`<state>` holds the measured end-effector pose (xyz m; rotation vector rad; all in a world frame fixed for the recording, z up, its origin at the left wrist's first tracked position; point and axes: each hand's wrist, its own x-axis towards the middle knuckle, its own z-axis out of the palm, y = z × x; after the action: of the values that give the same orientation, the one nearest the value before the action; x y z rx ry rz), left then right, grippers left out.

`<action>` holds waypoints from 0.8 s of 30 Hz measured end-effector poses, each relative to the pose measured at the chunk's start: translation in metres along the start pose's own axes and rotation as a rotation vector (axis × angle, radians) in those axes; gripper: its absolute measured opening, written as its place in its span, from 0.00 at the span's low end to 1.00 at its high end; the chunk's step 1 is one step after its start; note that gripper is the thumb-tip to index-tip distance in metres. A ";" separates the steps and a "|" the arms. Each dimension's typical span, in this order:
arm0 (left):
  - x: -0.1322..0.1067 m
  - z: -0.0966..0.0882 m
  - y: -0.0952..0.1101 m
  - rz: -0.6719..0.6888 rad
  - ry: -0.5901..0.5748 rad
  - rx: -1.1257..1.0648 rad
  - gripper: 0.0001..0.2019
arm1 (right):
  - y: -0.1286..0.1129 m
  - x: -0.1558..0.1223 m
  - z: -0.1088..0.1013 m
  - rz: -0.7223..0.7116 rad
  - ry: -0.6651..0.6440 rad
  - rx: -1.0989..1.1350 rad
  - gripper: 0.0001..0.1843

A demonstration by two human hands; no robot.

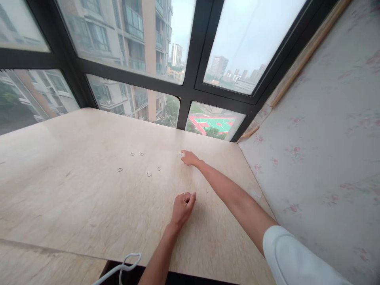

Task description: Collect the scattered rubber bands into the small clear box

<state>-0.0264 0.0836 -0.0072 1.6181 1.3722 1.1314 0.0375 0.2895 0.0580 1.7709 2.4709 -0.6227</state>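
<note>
Stretched far out over the beige stone sill, my right hand has its thumb and index finger apart beside a small thin ring. That ring appears to lie flat; whether the fingertips touch it is too small to tell. Closer to me, my left hand rests on the stone with its fingers curled closed. A tiny light spot shows at its fingers, and what they hold, if anything, is hidden. Several similar thin rings lie left of my hands, among them one ring at the far left and another ring nearer the hands.
A white cable loops over the front edge above a dark gap. Dark-framed windows border the sill at the back. On the right rises a wall with flowered paper. Some clear scrap lies near its foot.
</note>
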 end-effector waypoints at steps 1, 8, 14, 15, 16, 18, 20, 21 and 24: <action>-0.001 0.000 -0.001 -0.018 -0.002 -0.030 0.26 | -0.001 0.009 0.000 0.004 -0.009 -0.046 0.24; -0.004 0.002 -0.006 -0.152 -0.005 -0.181 0.31 | -0.002 0.025 0.003 -0.039 -0.018 -0.338 0.19; -0.002 0.002 -0.009 -0.144 0.020 -0.280 0.30 | 0.003 0.006 0.006 -0.125 -0.020 -0.502 0.19; -0.002 0.002 -0.009 -0.143 0.025 -0.300 0.30 | 0.004 0.004 0.006 -0.136 -0.022 -0.520 0.19; -0.002 0.002 -0.009 -0.143 0.034 -0.317 0.30 | 0.005 0.001 0.005 -0.146 -0.026 -0.536 0.19; -0.002 0.002 -0.009 -0.140 0.057 -0.338 0.29 | 0.007 -0.002 0.004 -0.161 -0.037 -0.559 0.19; 0.000 0.002 -0.010 -0.136 0.082 -0.345 0.29 | 0.011 -0.007 0.003 -0.169 -0.052 -0.571 0.18; 0.001 0.002 -0.010 -0.133 0.090 -0.347 0.29 | 0.013 -0.010 0.002 -0.171 -0.061 -0.573 0.17; 0.008 0.001 -0.010 -0.128 0.091 -0.368 0.29 | 0.023 -0.022 0.002 -0.169 -0.074 -0.563 0.16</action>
<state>-0.0285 0.0935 -0.0150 1.2133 1.2188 1.3048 0.0656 0.2755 0.0554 1.3130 2.4288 0.0190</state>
